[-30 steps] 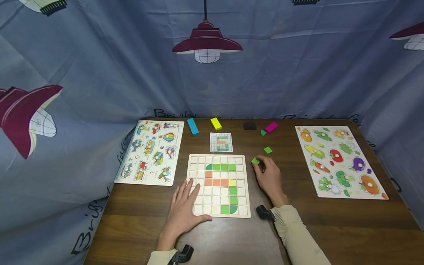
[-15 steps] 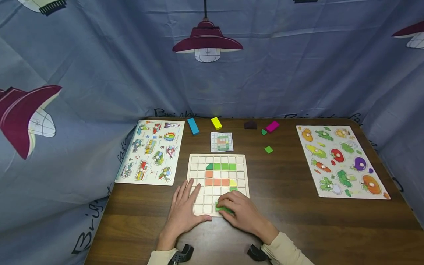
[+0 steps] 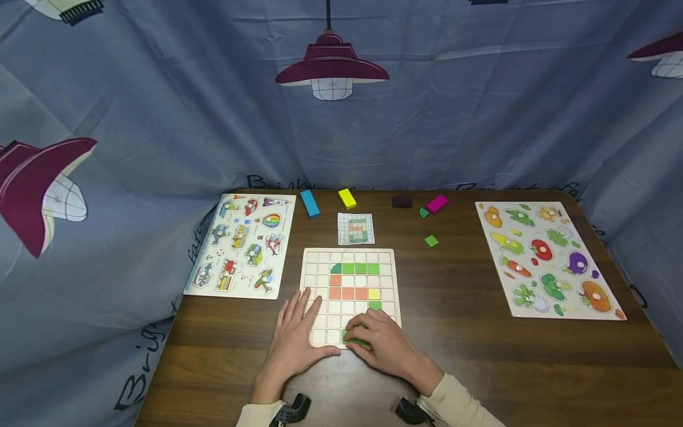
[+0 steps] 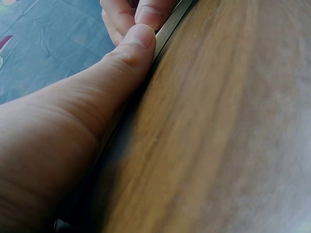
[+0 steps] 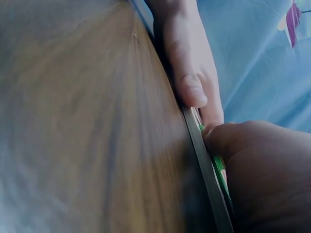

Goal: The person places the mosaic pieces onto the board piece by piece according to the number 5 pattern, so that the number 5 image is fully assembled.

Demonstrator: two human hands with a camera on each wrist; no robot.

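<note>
In the head view a white gridded wooden board (image 3: 315,273) lies on the table, with green, orange and yellow tiles (image 3: 348,293) set in some cells. My left hand (image 3: 293,341) rests spread over the board's lower left edge, its thumb along the near side. Low on the board, my right hand (image 3: 384,345) pinches a green square tile (image 3: 345,335) at the bottom row, the fingers covering much of it. The right wrist view shows the right thumb (image 5: 221,138) against the green tiles, close to the left thumb (image 5: 194,92).
Behind the board lies a small pattern card (image 3: 356,229). Loose green pieces (image 3: 431,241) and blue (image 3: 309,203), yellow (image 3: 347,198), dark (image 3: 402,201) and magenta (image 3: 437,204) blocks lie farther back. A vehicle puzzle (image 3: 242,246) stands left, a vegetable puzzle (image 3: 549,261) right.
My right hand has carried a green square tile from the table right of the board to its bottom row, where it has stayed since half a second ago. The left hand holds its place.
</note>
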